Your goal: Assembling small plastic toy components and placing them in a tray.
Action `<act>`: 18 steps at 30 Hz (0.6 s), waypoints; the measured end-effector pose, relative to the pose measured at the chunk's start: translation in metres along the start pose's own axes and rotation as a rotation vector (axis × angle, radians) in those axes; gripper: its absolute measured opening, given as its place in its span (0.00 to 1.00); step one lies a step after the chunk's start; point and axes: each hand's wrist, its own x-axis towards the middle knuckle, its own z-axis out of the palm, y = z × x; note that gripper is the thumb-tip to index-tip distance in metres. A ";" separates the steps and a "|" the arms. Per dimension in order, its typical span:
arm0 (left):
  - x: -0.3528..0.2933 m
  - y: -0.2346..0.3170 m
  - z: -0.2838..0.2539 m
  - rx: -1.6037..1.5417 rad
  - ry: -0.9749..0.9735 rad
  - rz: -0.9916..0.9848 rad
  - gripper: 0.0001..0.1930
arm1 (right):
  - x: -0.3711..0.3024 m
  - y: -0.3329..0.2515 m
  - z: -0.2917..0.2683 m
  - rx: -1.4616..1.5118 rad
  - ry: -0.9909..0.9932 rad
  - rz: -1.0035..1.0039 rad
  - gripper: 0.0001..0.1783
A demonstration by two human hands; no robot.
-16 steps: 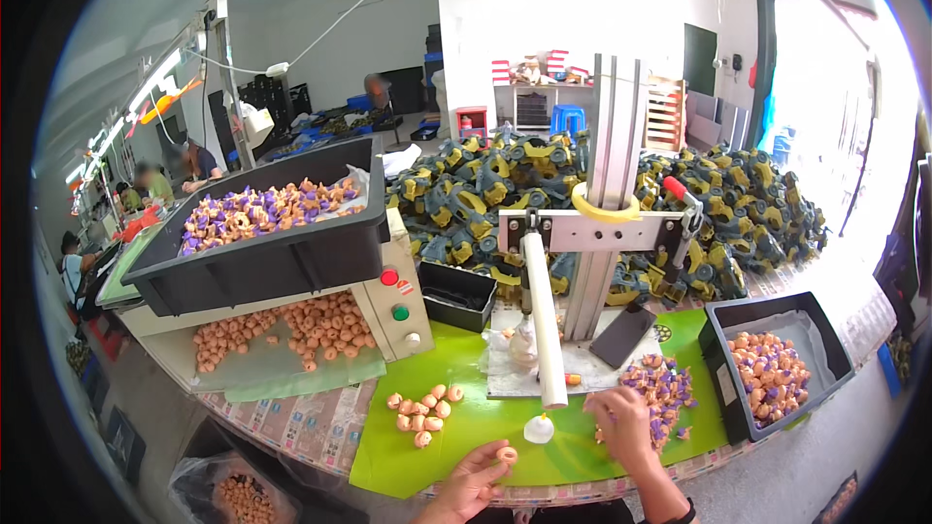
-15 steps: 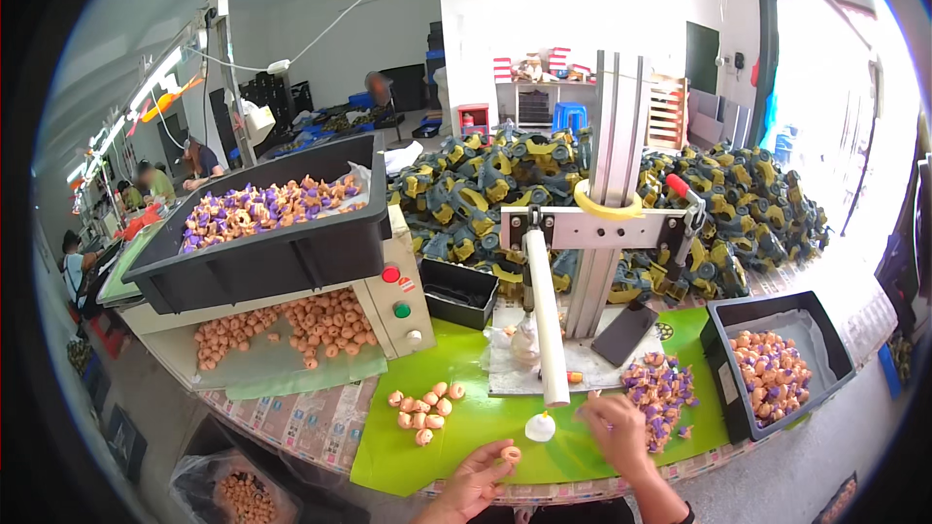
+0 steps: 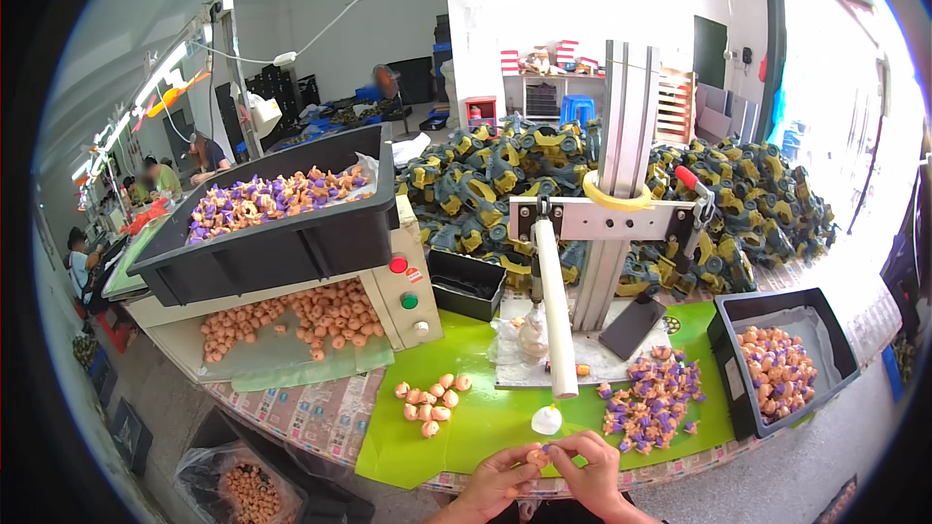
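Note:
Close to the table's front edge, my left hand (image 3: 497, 481) pinches a round, hollow peach plastic piece (image 3: 538, 458). My right hand (image 3: 590, 472) meets it there, its fingertips closed on a small purple-and-peach piece (image 3: 547, 448) pressed against the round one; the fingers partly cover both. Beyond my hands a small white cone-shaped fixture (image 3: 547, 419) stands on the green mat (image 3: 398, 451). A heap of purple-and-peach pieces (image 3: 652, 403) lies to the right, and several round peach pieces (image 3: 428, 406) lie loose to the left.
A lever press with a white handle (image 3: 555, 320) rises ahead, a phone (image 3: 632, 325) at its base. Black bins stand at right (image 3: 728, 369) and upper left (image 3: 267, 270), the latter on a machine (image 3: 403, 281). Behind lies a pile of grey-yellow toy vehicles (image 3: 466, 194). People work far left.
My right hand has come from the purple-and-peach heap to my left hand, bringing a small piece against the round one. The left hand has shifted slightly right. The view has shifted a little.

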 end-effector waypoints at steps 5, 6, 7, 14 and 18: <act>-0.005 0.004 0.007 0.053 0.025 0.002 0.07 | 0.006 0.010 -0.008 -0.063 -0.128 -0.070 0.03; -0.006 0.008 0.011 0.049 -0.026 0.016 0.07 | 0.005 0.015 -0.007 -0.064 -0.124 -0.070 0.03; -0.006 0.009 0.014 0.050 -0.028 0.015 0.07 | 0.003 0.023 -0.004 0.089 -0.109 0.064 0.03; -0.008 0.015 0.015 0.178 0.073 -0.004 0.08 | 0.003 0.006 0.000 0.030 -0.061 0.032 0.05; -0.007 0.010 0.013 0.085 0.086 0.022 0.06 | 0.005 0.010 0.006 0.124 -0.092 0.126 0.06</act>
